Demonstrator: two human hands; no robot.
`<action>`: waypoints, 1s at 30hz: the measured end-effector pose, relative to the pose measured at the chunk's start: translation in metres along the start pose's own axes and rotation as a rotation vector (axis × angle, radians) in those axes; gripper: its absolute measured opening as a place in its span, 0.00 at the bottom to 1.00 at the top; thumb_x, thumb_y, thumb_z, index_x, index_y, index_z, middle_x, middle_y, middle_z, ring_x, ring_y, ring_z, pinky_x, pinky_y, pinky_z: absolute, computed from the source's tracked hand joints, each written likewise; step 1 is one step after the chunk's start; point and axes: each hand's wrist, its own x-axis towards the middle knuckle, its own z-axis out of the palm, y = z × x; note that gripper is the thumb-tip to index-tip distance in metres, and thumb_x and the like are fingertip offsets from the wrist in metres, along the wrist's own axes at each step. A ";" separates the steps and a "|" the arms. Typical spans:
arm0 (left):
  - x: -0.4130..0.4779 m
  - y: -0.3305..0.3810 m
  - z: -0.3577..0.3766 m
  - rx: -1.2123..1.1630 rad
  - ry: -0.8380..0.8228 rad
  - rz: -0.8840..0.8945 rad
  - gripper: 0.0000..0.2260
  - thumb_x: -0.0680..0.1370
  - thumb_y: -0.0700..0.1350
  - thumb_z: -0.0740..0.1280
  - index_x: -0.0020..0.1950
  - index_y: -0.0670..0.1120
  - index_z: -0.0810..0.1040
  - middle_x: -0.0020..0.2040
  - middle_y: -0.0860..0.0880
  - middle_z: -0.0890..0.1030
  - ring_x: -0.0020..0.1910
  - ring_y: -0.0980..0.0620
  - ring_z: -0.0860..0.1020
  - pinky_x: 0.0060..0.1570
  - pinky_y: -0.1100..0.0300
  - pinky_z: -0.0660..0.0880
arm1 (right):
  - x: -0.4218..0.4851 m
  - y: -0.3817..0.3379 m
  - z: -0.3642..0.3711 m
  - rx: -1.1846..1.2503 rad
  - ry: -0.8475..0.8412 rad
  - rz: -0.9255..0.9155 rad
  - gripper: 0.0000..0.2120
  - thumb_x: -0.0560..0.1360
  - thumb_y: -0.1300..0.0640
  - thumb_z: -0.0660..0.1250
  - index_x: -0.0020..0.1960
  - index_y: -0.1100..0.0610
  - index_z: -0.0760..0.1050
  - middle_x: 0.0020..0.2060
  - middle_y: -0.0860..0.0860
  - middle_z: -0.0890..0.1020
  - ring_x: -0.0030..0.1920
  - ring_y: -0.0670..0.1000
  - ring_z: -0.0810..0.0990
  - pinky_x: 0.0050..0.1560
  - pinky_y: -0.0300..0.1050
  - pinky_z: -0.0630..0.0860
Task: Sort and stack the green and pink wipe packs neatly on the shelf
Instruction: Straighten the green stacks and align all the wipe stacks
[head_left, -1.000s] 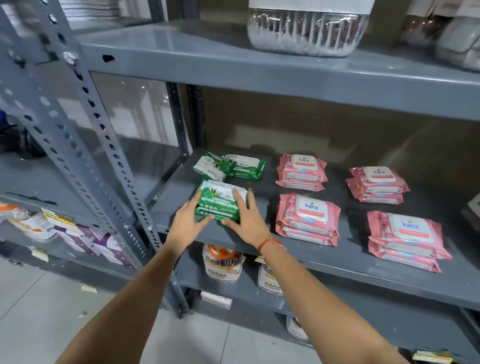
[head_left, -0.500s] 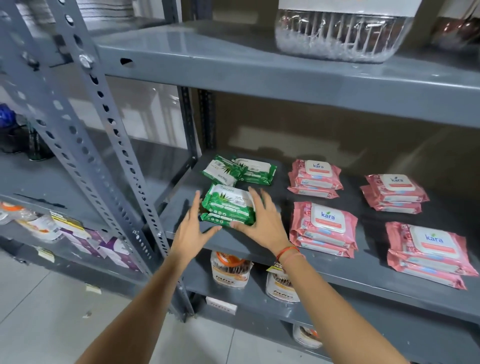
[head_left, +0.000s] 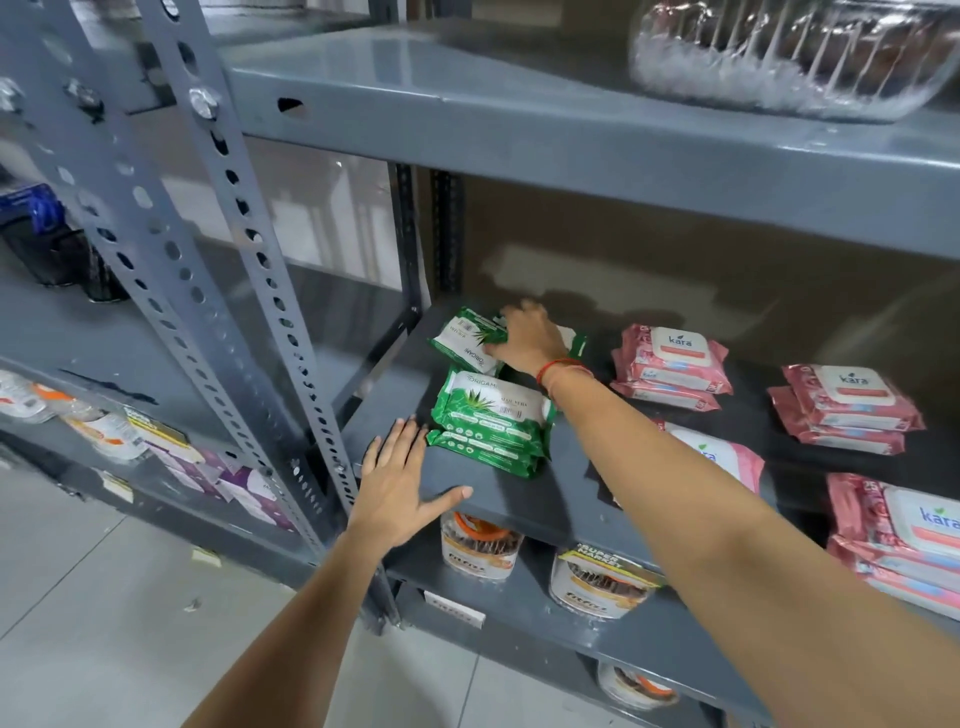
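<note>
Pink stacks (head_left: 670, 364): four, tidy. Green stack (head_left: 491, 423): formed beside left hand (head_left: 397, 483), fingers spread, empty. Loose green packs (head_left: 465, 340): unstacked, under right hand (head_left: 527, 338); grip undeterminable.

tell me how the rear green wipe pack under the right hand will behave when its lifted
Probably soft and floppy: the rear green wipe pack is a film pouch that looks crumpled and lies askew. Its glossy film could be slippery under the right hand. It likely won't roll, since the front green stack lies flat on the shelf.

Glossy plastic green wipe packs (head_left: 491, 428) lie on a smooth, grey painted-metal shelf (head_left: 519, 506).
</note>
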 end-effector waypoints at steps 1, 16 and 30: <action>0.000 0.000 0.000 0.005 -0.004 -0.001 0.52 0.65 0.78 0.39 0.74 0.39 0.54 0.76 0.44 0.51 0.74 0.49 0.45 0.71 0.48 0.42 | 0.006 -0.002 0.004 -0.024 -0.031 -0.004 0.30 0.71 0.46 0.71 0.66 0.63 0.70 0.68 0.61 0.68 0.68 0.61 0.66 0.65 0.54 0.69; 0.004 -0.003 0.001 0.008 -0.021 -0.015 0.52 0.64 0.79 0.38 0.75 0.41 0.52 0.76 0.46 0.49 0.74 0.51 0.43 0.69 0.51 0.39 | 0.035 -0.014 0.026 -0.232 -0.031 -0.012 0.32 0.65 0.40 0.73 0.60 0.60 0.75 0.61 0.59 0.77 0.64 0.60 0.72 0.63 0.53 0.68; 0.001 0.000 -0.002 -0.014 0.004 -0.023 0.52 0.64 0.79 0.39 0.74 0.42 0.56 0.76 0.46 0.53 0.74 0.51 0.45 0.69 0.52 0.40 | 0.024 0.063 -0.004 0.213 -0.012 0.241 0.38 0.68 0.31 0.66 0.59 0.64 0.75 0.62 0.62 0.75 0.63 0.62 0.74 0.60 0.53 0.74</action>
